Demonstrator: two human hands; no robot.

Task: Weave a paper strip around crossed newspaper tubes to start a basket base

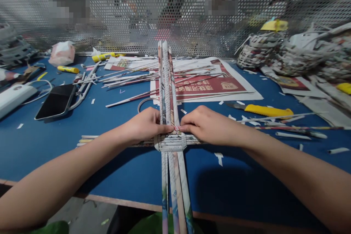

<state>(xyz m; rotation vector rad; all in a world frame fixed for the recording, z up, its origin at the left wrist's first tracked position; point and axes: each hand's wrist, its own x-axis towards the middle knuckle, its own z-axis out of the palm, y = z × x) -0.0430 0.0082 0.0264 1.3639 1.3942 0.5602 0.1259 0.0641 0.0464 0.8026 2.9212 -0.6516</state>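
Observation:
A cross of rolled newspaper tubes [172,142] lies in front of me, woven together at its centre. Some tubes run away from me and others toward the table's near edge, with a shorter set crossing sideways. My left hand [146,126] pinches a paper tube at the top of the woven centre, its thumb pointing right. Opposite it, my right hand [207,124] pinches at the same spot, its fingertips nearly meeting the left thumb. A small pinkish bit of the tube shows between the fingertips. The rest of what they grip is hidden by the fingers.
Loose paper tubes and a red printed newspaper sheet [236,84] lie behind the cross. A yellow utility knife [268,111] is at right, near woven paper baskets [257,49]. At left are a phone [56,101], a white device [15,98] and glue sticks [68,69]. A perforated metal screen [142,18] stands behind.

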